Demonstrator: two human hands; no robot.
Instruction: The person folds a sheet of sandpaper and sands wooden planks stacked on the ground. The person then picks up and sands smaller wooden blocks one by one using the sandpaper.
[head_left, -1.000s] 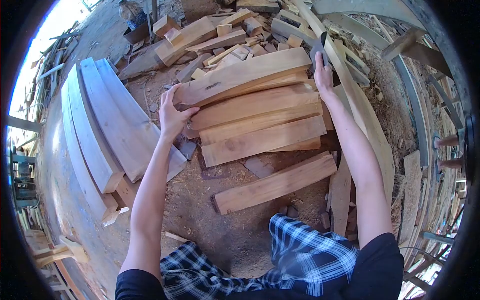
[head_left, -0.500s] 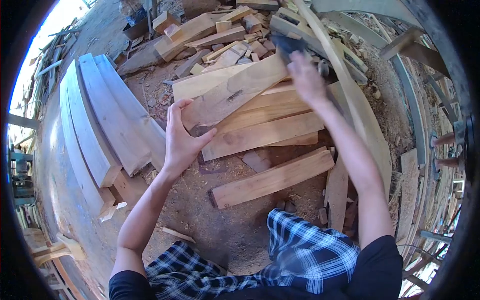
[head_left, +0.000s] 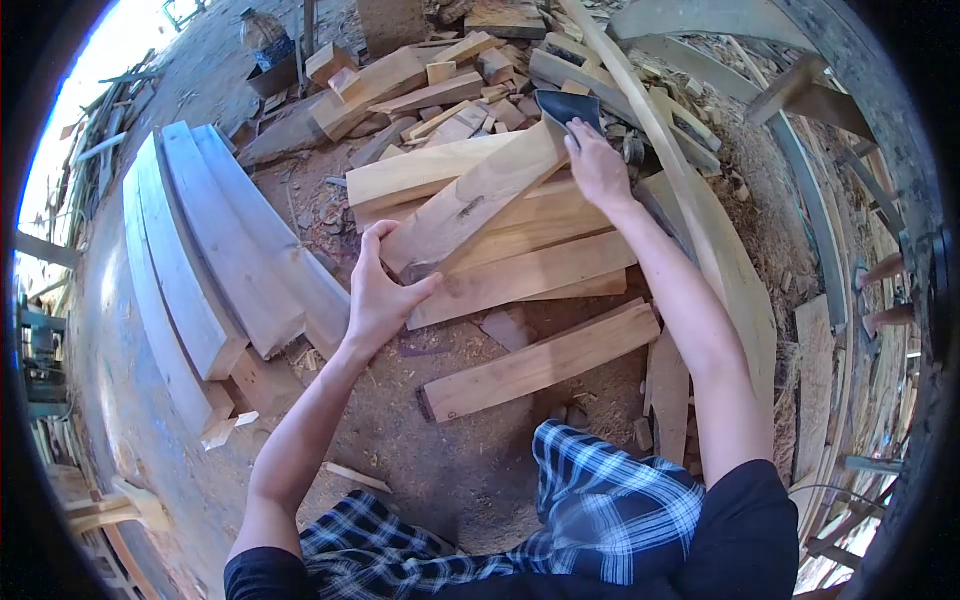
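A wooden board (head_left: 475,205) lies slantwise across a stack of similar boards (head_left: 535,273). My left hand (head_left: 385,285) is wrapped round its near left end, thumb below and fingers above. At the far upper end, my right hand (head_left: 600,170) has its fingers pressed on a dark flexible sheet (head_left: 568,110), which looks like sandpaper and bends over the end of the board. A small dark mark shows midway along the board's face. Closer to my knees, a separate wooden block (head_left: 545,362) rests on the ground.
Long curved planks (head_left: 235,235) lie to the left. Beyond the stack is a heap of wood offcuts (head_left: 440,95). A long curved beam (head_left: 690,185) runs down the right side. A container (head_left: 268,42) stands at the back; a person's feet (head_left: 872,318) show at far right.
The board has turned a little steeper, its near end moving right and down with my left hand. My right hand and the dark sheet, blurred before, have shifted slightly left and now look sharp.
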